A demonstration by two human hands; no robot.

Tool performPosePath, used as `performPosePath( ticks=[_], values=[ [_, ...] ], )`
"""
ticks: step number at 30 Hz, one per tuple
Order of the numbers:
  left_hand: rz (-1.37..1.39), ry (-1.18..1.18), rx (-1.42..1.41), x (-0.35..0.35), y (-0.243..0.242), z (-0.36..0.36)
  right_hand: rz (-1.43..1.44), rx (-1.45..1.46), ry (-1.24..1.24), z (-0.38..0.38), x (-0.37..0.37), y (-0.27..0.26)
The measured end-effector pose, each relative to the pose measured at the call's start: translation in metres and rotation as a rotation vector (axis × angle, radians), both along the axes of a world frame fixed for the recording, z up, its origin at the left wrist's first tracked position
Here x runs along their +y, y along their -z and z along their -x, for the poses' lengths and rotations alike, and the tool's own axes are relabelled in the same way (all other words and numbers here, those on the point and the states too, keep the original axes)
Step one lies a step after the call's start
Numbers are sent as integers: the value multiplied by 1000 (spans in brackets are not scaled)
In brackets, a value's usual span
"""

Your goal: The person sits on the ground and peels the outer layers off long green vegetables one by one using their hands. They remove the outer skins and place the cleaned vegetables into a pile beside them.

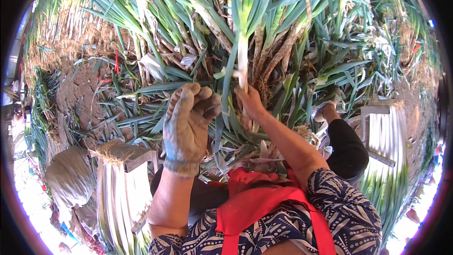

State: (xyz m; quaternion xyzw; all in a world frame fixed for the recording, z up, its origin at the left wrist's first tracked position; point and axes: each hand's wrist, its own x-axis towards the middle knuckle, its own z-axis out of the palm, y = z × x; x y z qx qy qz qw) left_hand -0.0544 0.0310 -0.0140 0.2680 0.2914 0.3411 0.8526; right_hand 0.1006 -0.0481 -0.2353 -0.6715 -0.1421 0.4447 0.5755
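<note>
My bare right hand (pixel 252 103) is closed around the lower white shank of a large green onion (pixel 242 55), which stands upright before me with its green leaves fanned out at the top. A long loose leaf (pixel 229 78) hangs along the stalk's left side. My left hand (pixel 191 124), in a soiled knit work glove, is raised to the left of the stalk with its fingers curled inward. Its fingertips are close to the hanging leaf; whether they pinch it is hidden. Behind the stalk, a heap of unpeeled green onions (pixel 283 49) shows brown, earthy shanks and roots.
Peeled white onions lie across low metal stands, one stack at left (pixel 122 187) and one at right (pixel 385 138). Stripped leaves (pixel 141 117) litter the soil around my feet. Rows of onions (pixel 67 17) stand at the far left. A cloth-covered bundle (pixel 70 177) sits beside the left stand.
</note>
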Motion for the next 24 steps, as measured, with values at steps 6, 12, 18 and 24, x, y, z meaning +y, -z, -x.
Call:
performPosePath(
  ticks=[6,12,18,24],
  values=[
    [-197,-96,173,0,23,-28,-32,-102,-216,66,-122,-75],
    [-156,214,-62,-14,24,-31,-56,-434,-411,85,-160,-119],
    [-245,261,-149,-35,13,-32,-405,-508,-256,32,-106,-186],
    [-322,305,-135,-49,7,-17,-484,-570,-240,32,-82,-224]
  ],
)
